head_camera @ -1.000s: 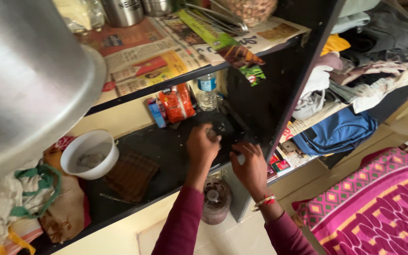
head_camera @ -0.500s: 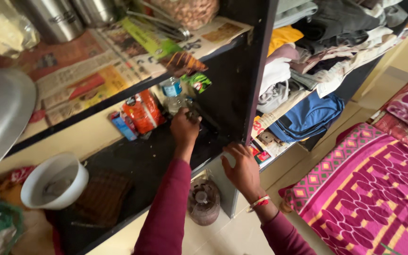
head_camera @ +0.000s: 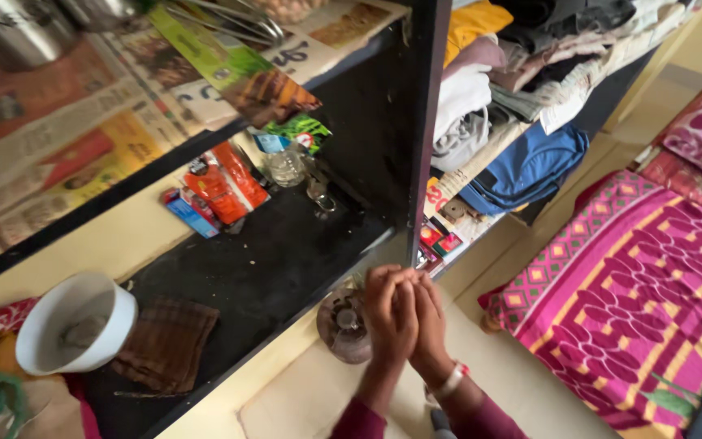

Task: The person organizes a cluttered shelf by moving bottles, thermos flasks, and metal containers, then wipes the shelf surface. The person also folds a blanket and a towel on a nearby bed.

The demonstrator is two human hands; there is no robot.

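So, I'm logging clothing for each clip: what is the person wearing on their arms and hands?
Both hands are bare, no gloves. The left hand and right hand come out of long maroon sleeves. The right wrist carries a pale bangle with a red thread band. No rings can be made out.
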